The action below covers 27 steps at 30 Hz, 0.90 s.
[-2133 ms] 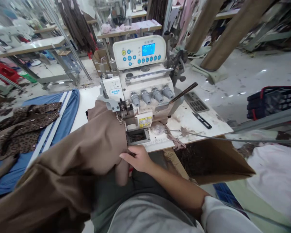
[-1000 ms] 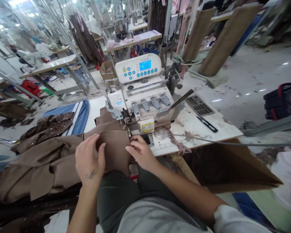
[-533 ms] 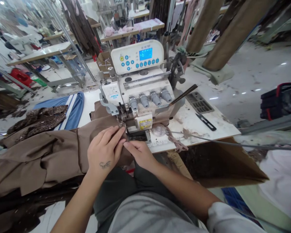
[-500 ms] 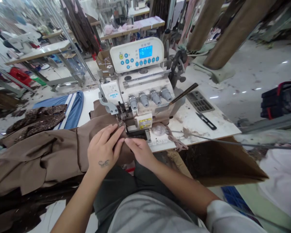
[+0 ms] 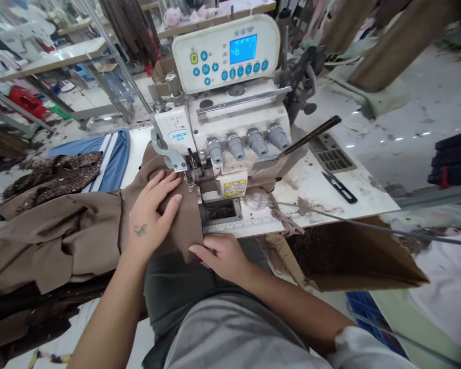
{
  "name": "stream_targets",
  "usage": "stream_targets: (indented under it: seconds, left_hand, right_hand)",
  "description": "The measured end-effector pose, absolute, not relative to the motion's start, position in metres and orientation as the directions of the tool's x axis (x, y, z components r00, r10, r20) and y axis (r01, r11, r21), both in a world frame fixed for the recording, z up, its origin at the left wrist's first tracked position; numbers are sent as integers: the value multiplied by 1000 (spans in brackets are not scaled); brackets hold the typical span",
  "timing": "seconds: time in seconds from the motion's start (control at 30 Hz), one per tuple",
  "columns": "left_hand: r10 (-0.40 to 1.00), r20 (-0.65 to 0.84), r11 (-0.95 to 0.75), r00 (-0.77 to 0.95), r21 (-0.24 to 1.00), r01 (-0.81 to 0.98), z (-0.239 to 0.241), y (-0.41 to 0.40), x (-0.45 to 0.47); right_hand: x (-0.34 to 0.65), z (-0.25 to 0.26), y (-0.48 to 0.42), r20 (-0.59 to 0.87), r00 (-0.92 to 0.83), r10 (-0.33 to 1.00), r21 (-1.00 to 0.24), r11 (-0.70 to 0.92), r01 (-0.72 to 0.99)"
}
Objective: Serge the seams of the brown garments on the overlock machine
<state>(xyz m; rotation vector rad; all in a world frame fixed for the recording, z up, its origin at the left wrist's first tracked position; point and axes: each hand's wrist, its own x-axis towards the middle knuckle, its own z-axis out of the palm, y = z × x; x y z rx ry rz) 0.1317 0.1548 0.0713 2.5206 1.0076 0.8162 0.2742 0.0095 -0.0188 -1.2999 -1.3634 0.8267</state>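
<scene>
A white overlock sewing machine with a lit control panel stands on the work table. Brown fabric runs from the left under its presser foot. My left hand lies flat on the fabric just left of the foot, fingers stretched out. At the table's front edge my right hand pinches the fabric's near edge, fingers curled.
Leopard-print cloth lies on blue striped fabric at the left. Thread snips rest on the table's right side. A cardboard box of scraps stands below the table at right. Other tables and hanging garments are behind.
My left hand slid forward toward the presser foot. My right hand drew back from beside the foot to the table's front edge. The view has come closer to the machine.
</scene>
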Motion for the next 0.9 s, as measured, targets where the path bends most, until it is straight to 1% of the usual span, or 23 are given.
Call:
stream_targets:
  seconds: [0.13,0.2,0.23,0.3,0.37,0.4,0.43,0.53,0.6,0.63,0.73,0.9]
  left_hand:
    - [743,281,-653,607,501,568,80,193,137]
    - [733,252,-651,631,527,546,84,210,142]
    - [740,266,-646,618,534,544,86,215,145]
    - [774,380,-632,506,503,589,89,213,147]
    - [753,538,-633,379,434,641,91,193,145]
    - [721,586,-656,371,403,638,91,178,142]
    - [690,600,-691,405,380,614,90,161,139]
    - [661,529,-744,532,372,555,82,120,131]
    - [693,483,-717,535,391,577,75,109,130]
    - [710,468,-701,525,408,584,72,110,132]
    - [734,428,-679,528,470,564,66,129,138]
    - [771,332,-632,544,506,587,66,174,145]
  right_hand:
    - [278,-8,22,221,172,960,-945,168,280]
    - [282,0,30,184,199,963,-965,138,223]
    - [284,5,34,162,213,964,-977,125,175]
    - [287,11,40,124,229,966,-992,111,67]
    - [288,15,40,106,208,972,-994,110,-9]
    - [288,15,39,106,186,977,-994,111,-17]
    - [288,14,37,112,167,979,-993,115,-3]
    - [288,11,34,182,164,970,-976,159,146]
    - [288,9,36,234,184,955,-955,190,229]
    - [289,9,38,247,189,950,-950,200,239]
    - [290,12,48,230,226,947,-968,199,150]
    - [287,8,54,124,282,951,-988,145,-52]
